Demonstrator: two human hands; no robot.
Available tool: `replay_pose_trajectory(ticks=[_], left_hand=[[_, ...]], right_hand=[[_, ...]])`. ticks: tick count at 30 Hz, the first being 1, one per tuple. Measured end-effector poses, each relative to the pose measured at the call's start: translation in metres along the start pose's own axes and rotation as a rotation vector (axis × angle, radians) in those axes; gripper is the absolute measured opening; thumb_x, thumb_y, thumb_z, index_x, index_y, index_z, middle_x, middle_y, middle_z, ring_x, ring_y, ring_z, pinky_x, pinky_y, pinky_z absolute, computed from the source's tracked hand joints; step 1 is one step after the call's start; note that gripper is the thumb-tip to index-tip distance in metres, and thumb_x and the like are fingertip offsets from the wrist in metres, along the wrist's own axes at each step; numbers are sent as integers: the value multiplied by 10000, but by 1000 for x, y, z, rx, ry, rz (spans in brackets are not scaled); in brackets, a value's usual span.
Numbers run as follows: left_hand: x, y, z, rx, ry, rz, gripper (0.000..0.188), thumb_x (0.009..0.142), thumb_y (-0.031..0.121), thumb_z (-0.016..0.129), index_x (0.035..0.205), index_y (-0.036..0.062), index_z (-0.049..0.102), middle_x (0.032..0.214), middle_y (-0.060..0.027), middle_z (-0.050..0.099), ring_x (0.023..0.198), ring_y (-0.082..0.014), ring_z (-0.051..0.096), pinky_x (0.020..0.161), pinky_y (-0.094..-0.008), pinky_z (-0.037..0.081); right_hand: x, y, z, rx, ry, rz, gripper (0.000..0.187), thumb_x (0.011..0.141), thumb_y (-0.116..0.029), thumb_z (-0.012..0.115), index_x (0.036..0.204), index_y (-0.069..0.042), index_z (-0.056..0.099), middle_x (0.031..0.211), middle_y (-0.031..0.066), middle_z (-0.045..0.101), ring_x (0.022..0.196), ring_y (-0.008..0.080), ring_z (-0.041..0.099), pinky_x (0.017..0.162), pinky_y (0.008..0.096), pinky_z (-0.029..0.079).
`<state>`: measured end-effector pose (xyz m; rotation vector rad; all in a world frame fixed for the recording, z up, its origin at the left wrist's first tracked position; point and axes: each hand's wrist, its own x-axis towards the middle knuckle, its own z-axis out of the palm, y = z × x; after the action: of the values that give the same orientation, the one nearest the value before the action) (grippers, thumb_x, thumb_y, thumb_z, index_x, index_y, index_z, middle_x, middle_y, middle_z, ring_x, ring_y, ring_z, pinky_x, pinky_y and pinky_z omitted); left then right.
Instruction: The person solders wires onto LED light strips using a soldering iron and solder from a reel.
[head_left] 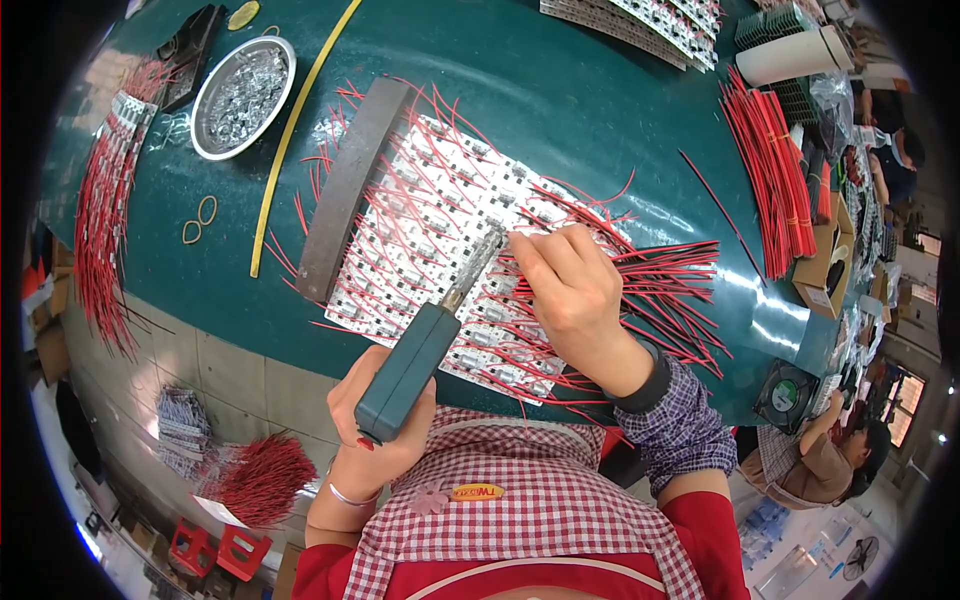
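Note:
My left hand [385, 415] is closed around the dark green handle of a soldering iron [408, 365]. Its metal tip reaches up to the middle of a white panel of small circuit boards [425, 240], close to my right fingers. My right hand [572, 290] hovers over the panel with thumb and forefinger pinched by the tip; whatever they hold is too small to make out. Many red wires [665, 270] fan out from under and beside my right hand. A dark metal bar [352, 195] lies across the panel's left side, over more red wires.
A silver bowl of small metal parts [243, 98] sits upper left, beside a yellow strip [300, 120]. Rubber bands [200, 220] lie below it. Wired boards [108, 210] hang over the left edge. At right are bundled red wires [768, 175], a small fan [785, 393] and another person [825, 455].

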<state>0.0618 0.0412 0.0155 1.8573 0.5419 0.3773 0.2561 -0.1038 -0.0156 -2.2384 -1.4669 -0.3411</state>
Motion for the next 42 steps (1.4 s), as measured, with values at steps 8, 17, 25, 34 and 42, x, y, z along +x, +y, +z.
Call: replay_pose_trajectory(ticks=[8, 17, 25, 34, 42], left_hand=[[-11, -10, -3, 20, -11, -7, 171, 743, -84, 709, 906, -48, 673, 845, -130, 640, 664, -236, 613, 609, -315, 491], [-15, -15, -5, 15, -39, -35, 181, 749, -86, 704, 924, -53, 669, 860, -130, 646, 675, -237, 622, 622, -309, 499], [-7, -3, -2, 9, -11, 12, 170, 754, -96, 702, 913, -53, 659, 835, -119, 634, 684, -226, 621, 635, -300, 495], [-6, 1, -3, -30, -35, -47, 144, 760, -86, 709, 877, -33, 643, 801, -111, 614, 672, -229, 607, 633, -304, 485], [-25, -12, -10, -35, 36, -36, 199, 756, -76, 715, 952, -55, 687, 886, -143, 664, 714, -258, 654, 639, -314, 522]], right_hand=[[0, 0, 0, -26, -8, -17, 317, 732, -64, 670, 1032, 31, 706, 863, 49, 576, 816, 204, 568, 628, 316, 466], [-2, -1, 2, -15, -17, -18, 332, 726, -58, 666, 1040, 43, 703, 873, 62, 568, 822, 221, 563, 653, 327, 481], [-3, -1, 2, 56, -31, -20, 363, 723, -25, 653, 1066, 89, 683, 892, 117, 535, 823, 274, 539, 660, 355, 488], [-2, -2, 2, 57, -39, -48, 376, 723, -7, 643, 1078, 113, 664, 908, 142, 532, 834, 297, 526, 670, 362, 489], [-3, -3, 0, 53, -47, -42, 377, 718, -5, 643, 1077, 111, 663, 922, 144, 540, 846, 298, 534, 680, 363, 493]])
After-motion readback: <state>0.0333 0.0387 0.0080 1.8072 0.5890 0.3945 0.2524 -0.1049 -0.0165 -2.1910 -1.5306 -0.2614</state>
